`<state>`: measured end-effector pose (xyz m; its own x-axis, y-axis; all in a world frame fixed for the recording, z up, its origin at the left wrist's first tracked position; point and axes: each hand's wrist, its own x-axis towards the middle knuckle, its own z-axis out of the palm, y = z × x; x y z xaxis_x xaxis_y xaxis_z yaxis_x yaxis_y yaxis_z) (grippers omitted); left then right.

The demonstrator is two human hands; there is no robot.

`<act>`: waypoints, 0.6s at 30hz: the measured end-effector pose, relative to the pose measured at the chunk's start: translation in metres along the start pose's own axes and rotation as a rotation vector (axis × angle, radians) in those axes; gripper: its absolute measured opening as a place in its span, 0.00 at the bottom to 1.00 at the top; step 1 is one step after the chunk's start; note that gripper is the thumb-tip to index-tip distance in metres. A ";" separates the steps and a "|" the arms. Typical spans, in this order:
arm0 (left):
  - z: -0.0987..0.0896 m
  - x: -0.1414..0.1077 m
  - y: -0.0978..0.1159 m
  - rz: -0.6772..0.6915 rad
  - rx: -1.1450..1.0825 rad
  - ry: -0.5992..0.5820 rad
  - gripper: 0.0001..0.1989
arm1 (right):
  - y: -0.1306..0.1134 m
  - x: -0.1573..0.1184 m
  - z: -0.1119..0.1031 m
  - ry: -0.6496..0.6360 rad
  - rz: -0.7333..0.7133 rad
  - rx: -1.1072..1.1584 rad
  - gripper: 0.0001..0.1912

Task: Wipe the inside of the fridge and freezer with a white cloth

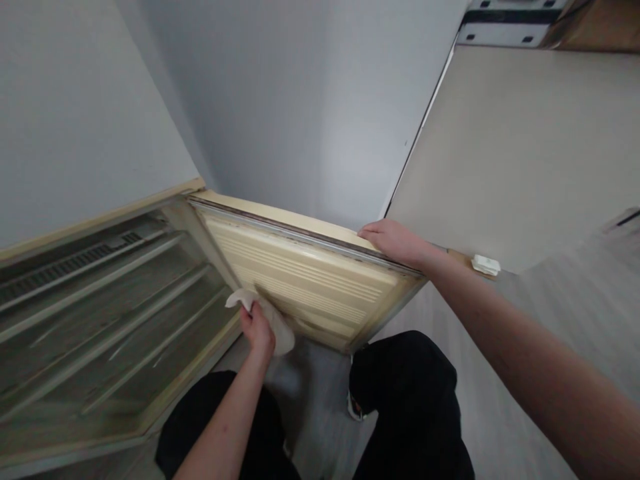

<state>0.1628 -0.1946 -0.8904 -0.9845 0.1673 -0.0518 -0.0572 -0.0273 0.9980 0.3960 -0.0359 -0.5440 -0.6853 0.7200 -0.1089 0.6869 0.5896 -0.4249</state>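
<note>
A yellowed door (300, 267) of a small freezer or fridge stands swung out from its cabinet (100, 217), with ribbed lines across its inner panel. My right hand (397, 243) rests over the door's top edge near its free corner, fingers curled onto it. In my left hand (259, 330) is a whitish cloth (280, 330), pinched between thumb and fingers. It hangs close to the lower hinge side of the door's inner panel; whether it touches the panel I cannot tell.
Inside the cabinet are several shelf fronts (115, 320) and a dark vent-like grille (65, 267). My knees (405, 380) are bent close to the door. A small white object (485, 265) lies by the wall at right. A cardboard box (600, 23) stands at upper right.
</note>
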 end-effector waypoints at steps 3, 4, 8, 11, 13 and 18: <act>0.012 0.039 -0.009 -0.026 0.007 0.054 0.16 | 0.002 0.001 0.001 0.005 0.026 0.030 0.19; 0.016 0.046 -0.013 -0.029 0.020 0.071 0.16 | 0.003 0.001 0.001 0.004 0.031 0.040 0.19; 0.023 0.038 -0.035 -0.002 0.116 0.091 0.15 | 0.005 0.001 0.001 0.008 0.022 0.071 0.19; 0.021 0.019 -0.046 0.039 0.168 0.034 0.14 | 0.004 -0.001 0.001 0.003 0.020 0.092 0.19; 0.019 0.016 -0.048 0.069 0.185 0.018 0.13 | 0.002 -0.002 0.001 -0.010 0.039 0.118 0.20; 0.014 0.047 -0.046 0.075 0.191 0.094 0.13 | -0.002 -0.004 0.000 -0.016 0.049 0.171 0.23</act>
<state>0.1218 -0.1716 -0.9383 -0.9965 0.0791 0.0285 0.0403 0.1522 0.9875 0.3973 -0.0399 -0.5426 -0.6569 0.7396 -0.1466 0.6693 0.4824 -0.5651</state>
